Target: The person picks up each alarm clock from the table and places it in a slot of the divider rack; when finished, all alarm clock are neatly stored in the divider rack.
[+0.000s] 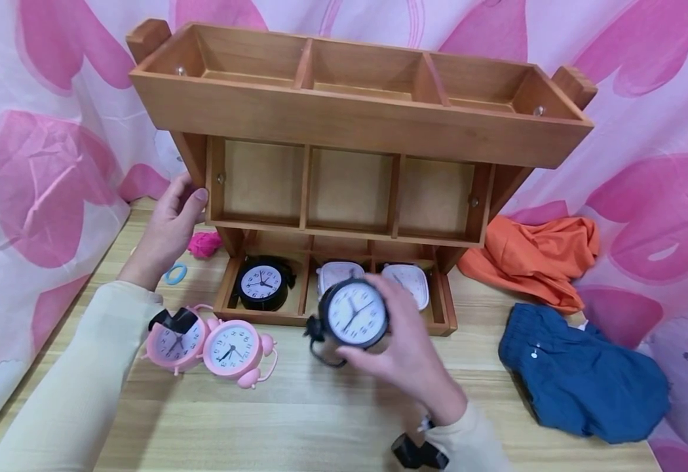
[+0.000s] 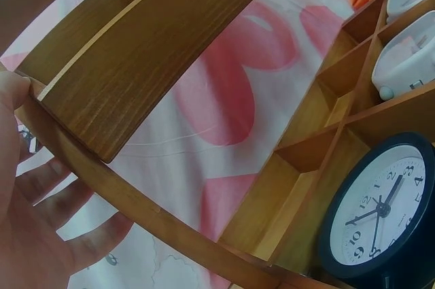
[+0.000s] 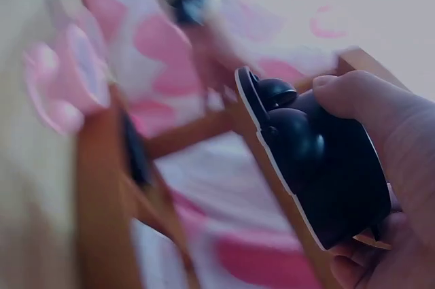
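Note:
My right hand (image 1: pixel 400 347) grips a black twin-bell alarm clock (image 1: pixel 356 313) by its body, in front of the bottom tier of a wooden three-tier rack (image 1: pixel 356 124). Its white dial faces up and its bells point left; the right wrist view shows the bells (image 3: pixel 299 132) close up. At the rack's left side, my left hand (image 1: pixel 170 226) holds the side frame beside the middle tier, thumb on the front and fingers behind. A second black alarm clock (image 1: pixel 261 283) sits in the bottom left compartment. White clocks occupy the bottom middle (image 1: pixel 338 272) and right (image 1: pixel 409 282) compartments.
Two pink alarm clocks (image 1: pixel 232 351) lie on the table at the left front. A pink yarn ball (image 1: pixel 205 244) and a blue ring (image 1: pixel 175 273) are left of the rack. Orange cloth (image 1: pixel 533 262) and blue shorts (image 1: pixel 580 373) lie at the right. Pink-patterned curtains hang behind.

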The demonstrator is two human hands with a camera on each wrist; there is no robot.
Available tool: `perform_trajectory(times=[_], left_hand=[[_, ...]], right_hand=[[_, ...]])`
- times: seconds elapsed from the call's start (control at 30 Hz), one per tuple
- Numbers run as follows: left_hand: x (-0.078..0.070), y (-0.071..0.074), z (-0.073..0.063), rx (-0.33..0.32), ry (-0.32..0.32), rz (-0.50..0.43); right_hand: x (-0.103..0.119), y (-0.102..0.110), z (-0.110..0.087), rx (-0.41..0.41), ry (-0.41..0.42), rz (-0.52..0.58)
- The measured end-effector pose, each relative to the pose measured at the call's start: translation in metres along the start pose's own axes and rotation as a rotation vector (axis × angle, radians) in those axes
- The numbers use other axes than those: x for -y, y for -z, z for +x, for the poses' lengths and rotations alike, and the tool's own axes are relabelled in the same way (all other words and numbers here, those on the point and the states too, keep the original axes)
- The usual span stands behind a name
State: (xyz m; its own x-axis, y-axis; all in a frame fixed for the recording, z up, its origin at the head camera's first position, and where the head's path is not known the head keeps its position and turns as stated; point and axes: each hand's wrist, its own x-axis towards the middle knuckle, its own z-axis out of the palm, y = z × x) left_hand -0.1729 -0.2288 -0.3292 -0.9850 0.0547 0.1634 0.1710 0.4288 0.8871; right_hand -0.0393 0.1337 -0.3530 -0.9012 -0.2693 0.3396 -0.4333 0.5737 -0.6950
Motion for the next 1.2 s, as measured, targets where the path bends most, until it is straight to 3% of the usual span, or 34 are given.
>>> perform_trajectory(times=[0.2, 0.53, 0.83, 1.2], left_hand=[[-0.001, 0.000, 0.000, 0.000, 0.001, -0.001], [-0.001, -0.001, -0.001, -0.004, 0.010, 0.006], [0.000, 0.001, -0.001, -0.009, 0.010, 0.006], [-0.001, 0.000, -0.001, -0.008, -0.010, -0.014]], right_hand=[[-0.009, 0.049, 0.023, -0.207, -0.003, -0.045], [-0.030, 0.094, 0.061, -0.406, -0.093, -0.107], [-0.040, 0.099, 0.086, -0.471, -0.085, -0.186], [-0.034, 0.087, 0.086, -0.587, -0.080, -0.312]])
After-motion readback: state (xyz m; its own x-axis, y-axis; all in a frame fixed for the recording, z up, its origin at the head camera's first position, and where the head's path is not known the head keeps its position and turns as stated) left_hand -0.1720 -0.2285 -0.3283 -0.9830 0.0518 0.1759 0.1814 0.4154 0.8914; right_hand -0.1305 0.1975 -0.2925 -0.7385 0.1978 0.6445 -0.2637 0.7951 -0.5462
